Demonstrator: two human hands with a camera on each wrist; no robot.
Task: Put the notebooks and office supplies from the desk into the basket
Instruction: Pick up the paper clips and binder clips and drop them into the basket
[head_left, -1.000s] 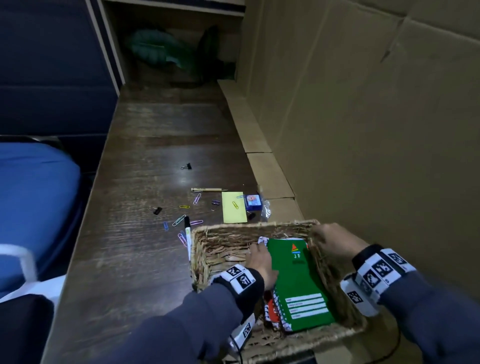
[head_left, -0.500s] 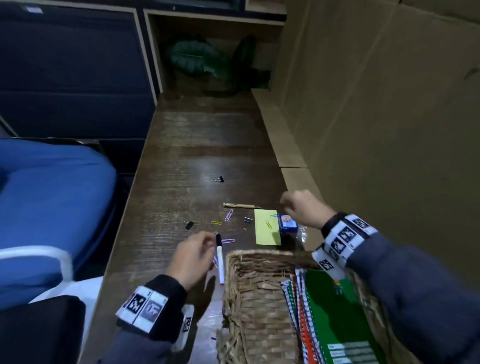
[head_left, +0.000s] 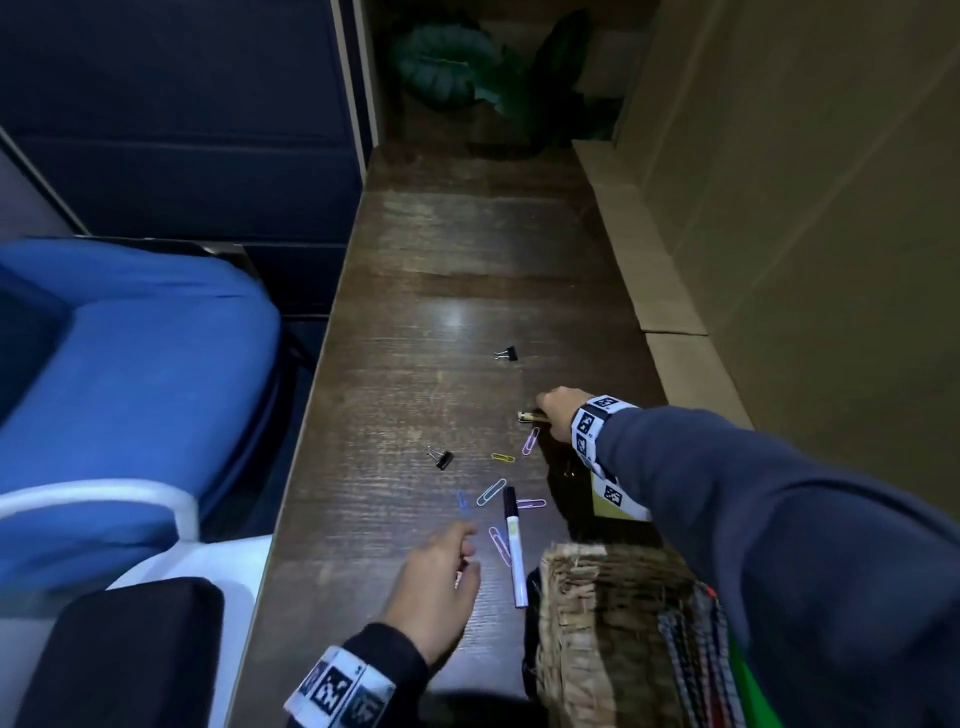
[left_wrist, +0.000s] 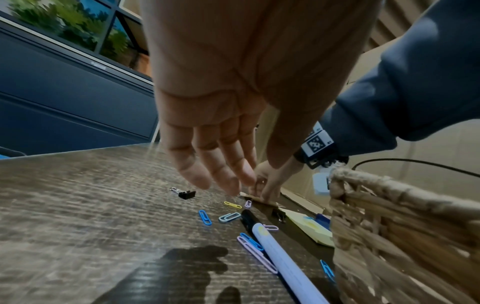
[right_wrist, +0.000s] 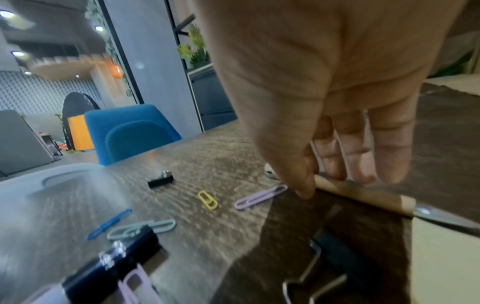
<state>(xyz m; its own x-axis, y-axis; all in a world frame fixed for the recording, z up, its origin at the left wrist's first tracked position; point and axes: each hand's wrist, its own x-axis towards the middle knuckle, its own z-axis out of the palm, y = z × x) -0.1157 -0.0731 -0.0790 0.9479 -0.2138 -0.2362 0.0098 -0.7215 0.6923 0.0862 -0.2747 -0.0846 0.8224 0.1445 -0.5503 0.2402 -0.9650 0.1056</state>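
The dark wooden desk (head_left: 441, 291) runs up the centre of the head view, a blue chair (head_left: 124, 364) at left. The wicker basket (head_left: 597, 623) sits at lower right, notebooks (head_left: 696, 670) standing inside it. The right hand (head_left: 558, 418), right of centre, has fingertips (right_wrist: 306, 190) lowered onto a tan pen (right_wrist: 363, 195) lying on the desk, thumb and fingers set either side; a closed grip is not confirmed. The left hand (head_left: 441, 587), at lower centre, hovers above the desk, fingers extended and relaxed, holding nothing. A white marker (head_left: 514, 545) lies just left of the basket. Coloured paper clips (head_left: 491, 491) and black binder clips (head_left: 441, 459) lie scattered between both hands.
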